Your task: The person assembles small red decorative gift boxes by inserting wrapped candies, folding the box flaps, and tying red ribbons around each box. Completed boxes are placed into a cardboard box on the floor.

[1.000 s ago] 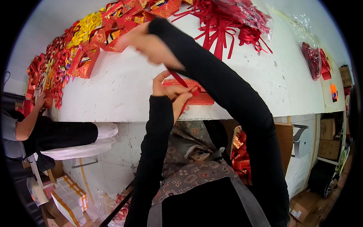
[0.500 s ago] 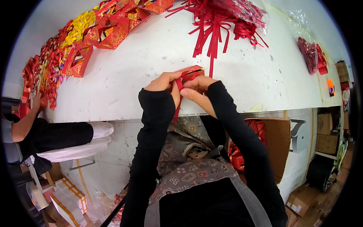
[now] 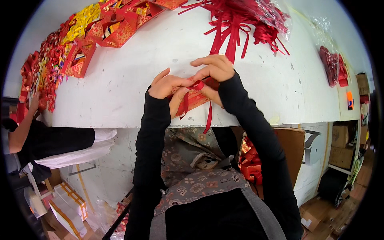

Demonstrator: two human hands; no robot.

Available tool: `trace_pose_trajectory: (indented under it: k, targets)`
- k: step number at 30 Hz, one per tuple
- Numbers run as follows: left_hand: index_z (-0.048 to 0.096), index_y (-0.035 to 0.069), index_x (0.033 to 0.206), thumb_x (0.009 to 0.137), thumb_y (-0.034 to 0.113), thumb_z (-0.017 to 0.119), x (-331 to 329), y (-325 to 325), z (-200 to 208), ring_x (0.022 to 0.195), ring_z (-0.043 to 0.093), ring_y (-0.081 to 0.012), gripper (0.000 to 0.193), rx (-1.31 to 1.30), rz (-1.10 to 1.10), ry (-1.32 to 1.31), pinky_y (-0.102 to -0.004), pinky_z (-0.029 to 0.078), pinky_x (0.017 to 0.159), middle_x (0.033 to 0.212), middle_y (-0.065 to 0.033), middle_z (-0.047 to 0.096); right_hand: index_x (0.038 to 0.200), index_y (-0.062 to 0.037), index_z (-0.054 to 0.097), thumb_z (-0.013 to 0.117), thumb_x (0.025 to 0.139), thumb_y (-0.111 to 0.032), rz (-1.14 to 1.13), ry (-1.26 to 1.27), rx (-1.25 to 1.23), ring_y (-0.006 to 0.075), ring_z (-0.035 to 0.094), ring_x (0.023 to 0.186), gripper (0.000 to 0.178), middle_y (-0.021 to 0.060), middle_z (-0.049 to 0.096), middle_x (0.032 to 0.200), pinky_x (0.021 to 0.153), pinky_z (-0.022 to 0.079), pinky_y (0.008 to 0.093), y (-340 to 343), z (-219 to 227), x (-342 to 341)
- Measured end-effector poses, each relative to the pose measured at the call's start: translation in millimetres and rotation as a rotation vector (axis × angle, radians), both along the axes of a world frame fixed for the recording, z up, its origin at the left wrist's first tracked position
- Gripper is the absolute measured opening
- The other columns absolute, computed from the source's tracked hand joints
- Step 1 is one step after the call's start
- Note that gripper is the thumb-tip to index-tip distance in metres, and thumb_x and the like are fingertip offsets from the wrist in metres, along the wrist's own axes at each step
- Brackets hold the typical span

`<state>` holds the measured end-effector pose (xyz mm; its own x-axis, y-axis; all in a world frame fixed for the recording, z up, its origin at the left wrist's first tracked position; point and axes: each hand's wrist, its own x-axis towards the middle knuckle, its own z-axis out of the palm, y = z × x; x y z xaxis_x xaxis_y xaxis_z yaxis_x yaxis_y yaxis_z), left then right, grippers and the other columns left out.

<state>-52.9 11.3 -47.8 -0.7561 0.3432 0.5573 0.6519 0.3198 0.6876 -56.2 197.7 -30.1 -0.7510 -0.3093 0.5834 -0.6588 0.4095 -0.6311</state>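
A small red patterned gift box (image 3: 194,100) rests on the white table near its front edge, partly covered by my hands. A red ribbon (image 3: 197,85) crosses its top in a loop, and two tails hang toward the table edge. My left hand (image 3: 167,86) pinches the ribbon between thumb and forefinger from the left. From the right, my right hand (image 3: 216,71) pinches the ribbon at the loop, its other fingers raised. Whether the ribbon is knotted beneath the fingers is hidden.
Red ribbons (image 3: 230,34) lie heaped at the table's far side. Open red boxes (image 3: 119,30) and heaped wrapped sweets (image 3: 52,60) fill the far left, where another person's arm (image 3: 24,120) reaches in. A cardboard carton (image 3: 289,152) with red packages stands below the table at right.
The box has turned and come toward the table edge. Both hands have shifted their hold on the ribbon, now looped on top with two tails hanging. The right hand's outer fingers have lifted.
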Motion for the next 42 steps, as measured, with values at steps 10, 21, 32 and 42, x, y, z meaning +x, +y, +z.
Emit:
trace_pose_trajectory:
  k: [10,21,32,42]
  targets:
    - [0.058,0.009,0.091,0.072,-0.003,0.063,13,5,2,0.079,0.062,-0.018,0.023,0.092,0.051,-0.062,-0.0406,0.041,0.093,0.082,-0.0043,0.064,0.085,-0.005,0.061,0.062,0.069,0.005,0.131,-0.277,-0.219,0.017,0.059,0.066,0.019,0.009,0.058,0.078,0.059,0.049,0.024,-3,-14,7]
    - [0.054,-0.001,0.101,0.077,-0.004,0.059,20,0,5,0.085,0.058,-0.0142,0.024,0.235,0.062,-0.347,-0.0261,0.046,0.079,0.091,-0.0088,0.058,0.082,-0.0073,0.061,0.067,0.067,0.001,-0.024,-0.056,-0.188,0.0183,0.059,0.068,0.018,0.0054,0.06,0.074,0.061,0.049,0.024,-13,-23,11]
    - [0.058,-0.004,0.088,0.08,-0.005,0.056,11,-1,16,0.086,0.059,-0.0158,0.008,0.187,-0.02,-0.501,-0.0272,0.047,0.08,0.098,-0.013,0.061,0.114,-0.0048,0.058,0.056,0.079,-0.003,0.075,-0.499,-0.146,0.0139,0.058,0.081,0.035,0.0084,0.062,0.094,0.074,0.046,0.0252,6,0,16]
    - [0.056,0.003,0.076,0.066,-0.006,0.066,26,-2,-9,0.086,0.065,-0.0272,0.016,0.037,0.338,0.238,-0.039,0.049,0.081,0.079,-0.0106,0.063,0.087,-0.007,0.068,0.074,0.069,-0.011,-0.135,-0.043,-0.121,0.0191,0.056,0.066,0.02,0.0066,0.062,0.073,0.059,0.044,0.0284,-1,-10,18]
